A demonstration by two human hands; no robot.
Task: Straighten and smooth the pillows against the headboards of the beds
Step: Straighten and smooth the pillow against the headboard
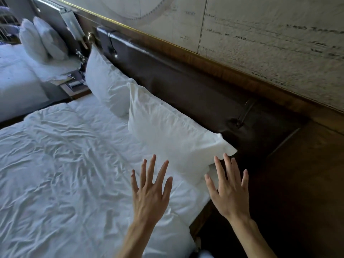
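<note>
A person's left hand [150, 190] and right hand [228, 189] reach toward the near pillow [171, 131], fingers [153, 164] spread wide on both and holding nothing; the left hovers over the wrinkled duvet [61, 164], while the right is at the pillow's lower corner, whether touching or just short of it cannot be told. That pillow leans against the dark padded headboard [186, 86] at the bed's outer edge, its corner overhanging the mattress side; a firm push from the left could, by the look of it, tip it off toward the wooden floor [307, 183]; pressing too hard might also crease the case rather than smooth it, or nudge the far pillow [106, 84] out of line. Counted: 2 hands, 2 pillows on this bed, 2 more pillows [41, 39] propped upright on the second bed [16, 77] beyond, 2 beds, and 1 cluttered desk [72, 84] between them.
</note>
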